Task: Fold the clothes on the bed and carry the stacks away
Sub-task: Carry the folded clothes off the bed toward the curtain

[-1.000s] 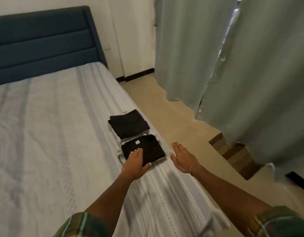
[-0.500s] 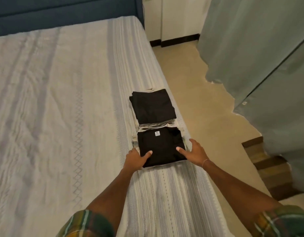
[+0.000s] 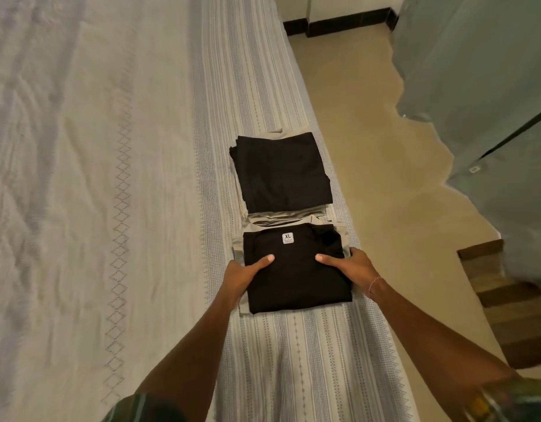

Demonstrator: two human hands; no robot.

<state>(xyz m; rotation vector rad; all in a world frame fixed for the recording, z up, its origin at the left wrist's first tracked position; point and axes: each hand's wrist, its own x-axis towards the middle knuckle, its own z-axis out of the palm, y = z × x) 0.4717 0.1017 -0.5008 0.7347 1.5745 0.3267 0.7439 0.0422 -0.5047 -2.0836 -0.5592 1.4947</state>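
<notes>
Two stacks of folded clothes lie near the right edge of the bed (image 3: 111,208). The near stack (image 3: 296,287) has a black shirt with a white XL label on top and pale garments beneath. My left hand (image 3: 242,277) grips its left side, thumb on top and fingers tucked under the edge. My right hand (image 3: 351,269) grips its right side the same way, thumb pressed on the black cloth. The far stack (image 3: 281,172), also black on top over pale layers, sits just behind, untouched.
The bed cover is pale with striped and diamond patterns. To the right is beige floor (image 3: 369,147), pale green curtains (image 3: 491,71) hanging down to it, and a brown striped mat (image 3: 506,306). Dark skirting (image 3: 339,24) runs along the far wall.
Both hands went from hovering open beside the near stack to gripping its two sides. The view has dropped and closed in on the stacks.
</notes>
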